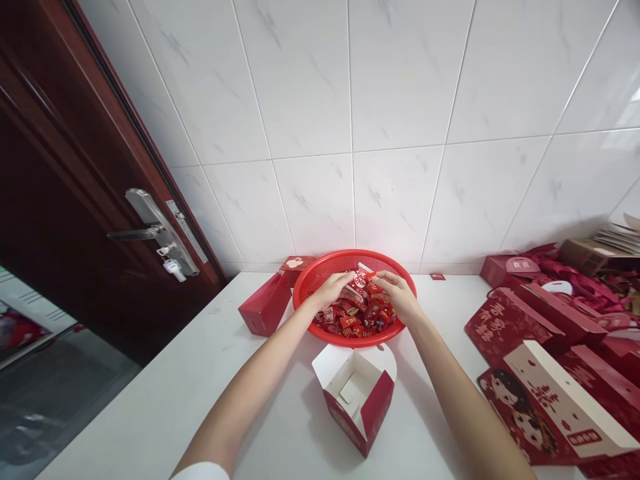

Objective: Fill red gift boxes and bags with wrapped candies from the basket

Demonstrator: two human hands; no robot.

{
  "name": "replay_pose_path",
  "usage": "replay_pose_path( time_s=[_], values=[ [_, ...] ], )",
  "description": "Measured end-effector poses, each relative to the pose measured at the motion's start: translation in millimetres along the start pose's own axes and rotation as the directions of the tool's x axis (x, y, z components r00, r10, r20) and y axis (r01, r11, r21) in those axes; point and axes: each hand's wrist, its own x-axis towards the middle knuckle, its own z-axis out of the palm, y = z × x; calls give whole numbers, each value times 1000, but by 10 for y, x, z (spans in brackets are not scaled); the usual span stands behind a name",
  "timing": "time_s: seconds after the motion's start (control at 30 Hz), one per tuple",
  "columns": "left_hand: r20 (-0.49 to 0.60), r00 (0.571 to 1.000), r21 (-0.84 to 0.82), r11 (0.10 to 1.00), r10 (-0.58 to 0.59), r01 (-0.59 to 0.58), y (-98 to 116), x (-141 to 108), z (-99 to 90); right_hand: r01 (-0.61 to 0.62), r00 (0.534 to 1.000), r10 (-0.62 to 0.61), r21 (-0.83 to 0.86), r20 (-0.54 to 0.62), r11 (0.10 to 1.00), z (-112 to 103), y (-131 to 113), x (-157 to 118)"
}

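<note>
In the head view, both hands meet over the red basket [360, 342], which sits at the far edge of the table [175, 400], close to the wall [320, 213]. The left hand [334, 289] comes in from the left with its fingers bent, and they touch the left side of a white packet [358, 283]. I cannot tell how tightly they hold it, because the thumb is hard to see. The right hand [396, 292] comes in from the right, its finger and thumb pinched almost together on a small red packet [372, 285]. The white packet lies just left of the right fingertips, and the left hand is the nearer one to it. It seems to lean, with its top toward the right, but its long way is hard to tell. More sweets [350, 323] lie in a heap just below both hands. The open box [377, 405] stands on the table on the near side of the basket, about midway between the two arms, apart from all the fingers. Its mouth faces up and one corner points toward the table's near side. A red box [265, 310] lies left of the basket, and more boxes [517, 327] lie far to the right.
</note>
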Motion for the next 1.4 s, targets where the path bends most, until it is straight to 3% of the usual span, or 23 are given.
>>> replay_pose_path(
  time_s=[0.1, 0.3, 0.47, 0.73, 0.93, 1.1, 1.27, 1.4],
  values=[
    [3, 1000, 20, 1000, -7, 7, -15, -1, -4, -7, 1000, 8, -14, 29, 1000, 6, -9, -7],
    [-30, 998, 190, 981, 53, -46, -46, 27, -25, -3, 998, 2, -23, -65, 1000, -17, 30, 30],
    [45, 997, 367, 929, -62, 41, -67, 11, -18, 30, 990, -30, -3, -139, 1000, -26, 51, 63],
    [91, 976, 727, 684, -198, 71, -21, -63, -5, 24, 980, -25, -7, -198, 1000, -27, 71, 55],
    [-53, 969, 863, 477, -242, 166, -75, -69, -57, 24, 977, -27, -17, -211, 1000, -14, 46, 34],
    [-88, 953, 908, 370, -290, 196, -116, -24, -102, 7, 981, -15, -39, -195, 999, -4, 30, 22],
    [-88, 949, 919, 342, -302, 194, -170, 71, -79, 30, 977, -40, -51, -208, 998, -4, 26, 31],
    [-66, 961, 906, 388, -267, 171, -211, 152, -49, 34, 978, -44, -55, -206, 998, -8, 29, 36]
  ],
)
